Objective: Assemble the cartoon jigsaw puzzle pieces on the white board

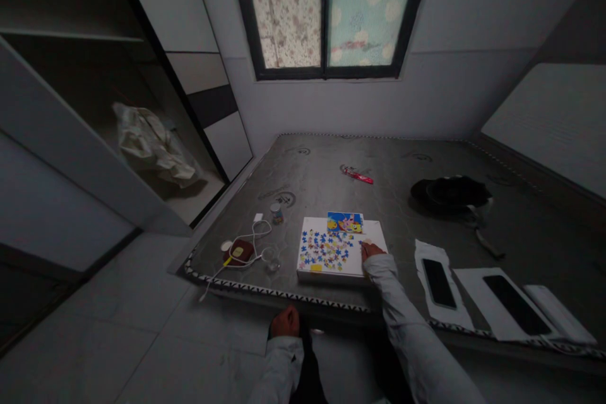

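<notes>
A white flat box [343, 274] lies on the grey mattress, with many small jigsaw pieces [326, 251], mostly blue, spread loose over its top. At the box's back edge lies a colourful cartoon picture card [345, 223]. My right hand [372, 250] rests over the right part of the box, fingers drawn together at a small blue puzzle piece [360, 242]. Below the mattress edge, my left hand [285, 322] is closed in a fist on my leg, apart from the box; nothing shows in it.
Left of the box are a clear jar [277, 213], a clear cup [271, 259], a white cable [255, 237] and a brown case [242, 252]. A red packet [358, 175] lies behind. Rightward are a black bag [449, 194] and two dark phones [439, 283] on white sheets.
</notes>
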Motion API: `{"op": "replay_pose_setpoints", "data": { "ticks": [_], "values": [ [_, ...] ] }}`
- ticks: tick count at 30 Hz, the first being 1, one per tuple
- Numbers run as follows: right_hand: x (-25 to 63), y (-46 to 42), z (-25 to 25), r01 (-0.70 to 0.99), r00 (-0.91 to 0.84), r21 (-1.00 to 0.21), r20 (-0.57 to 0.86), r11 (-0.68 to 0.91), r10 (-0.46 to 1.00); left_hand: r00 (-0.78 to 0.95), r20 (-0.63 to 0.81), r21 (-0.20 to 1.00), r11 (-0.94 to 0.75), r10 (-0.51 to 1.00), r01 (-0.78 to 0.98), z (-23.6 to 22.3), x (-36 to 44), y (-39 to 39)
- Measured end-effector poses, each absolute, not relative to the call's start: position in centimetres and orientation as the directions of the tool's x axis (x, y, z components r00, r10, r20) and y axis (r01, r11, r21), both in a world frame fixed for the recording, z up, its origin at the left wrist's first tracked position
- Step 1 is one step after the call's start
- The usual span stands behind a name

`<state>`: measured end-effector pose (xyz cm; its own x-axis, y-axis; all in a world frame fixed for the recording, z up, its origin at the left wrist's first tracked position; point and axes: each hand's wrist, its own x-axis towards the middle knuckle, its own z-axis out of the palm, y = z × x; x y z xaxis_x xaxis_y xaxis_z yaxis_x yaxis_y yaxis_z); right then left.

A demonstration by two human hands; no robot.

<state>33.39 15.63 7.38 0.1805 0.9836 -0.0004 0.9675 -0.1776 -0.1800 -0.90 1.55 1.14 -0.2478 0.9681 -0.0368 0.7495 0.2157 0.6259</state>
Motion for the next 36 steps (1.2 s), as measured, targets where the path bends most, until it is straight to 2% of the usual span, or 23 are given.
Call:
{"op": "replay_pose_setpoints", "data": {
  "ticks": [7,15,27,36],
  "values": [
    [33.3,16.8,7.7,0.968,0.128,-0.204,-0.093,-0.145,0.987,-0.253,-0.053,0.647,0.226,0.966,0.728,1.9,-0.9,1.7],
    [32.8,17.2,8.2,0.964,0.129,-0.217,-0.117,-0.152,0.985,-0.282,-0.001,0.658,0.213,0.959,0.722,1.0,-0.9,1.6],
    [33.9,19.9,9.4,0.942,0.198,-0.219,-0.253,-0.255,0.947,-0.286,0.058,0.641,0.184,0.956,0.745,0.3,-0.9,1.5],
    [33.2,18.3,9.9,0.928,0.208,-0.265,-0.214,-0.261,0.955,-0.261,0.042,0.592,0.186,0.965,0.784,-0.8,-1.0,1.1]
  ]
}}
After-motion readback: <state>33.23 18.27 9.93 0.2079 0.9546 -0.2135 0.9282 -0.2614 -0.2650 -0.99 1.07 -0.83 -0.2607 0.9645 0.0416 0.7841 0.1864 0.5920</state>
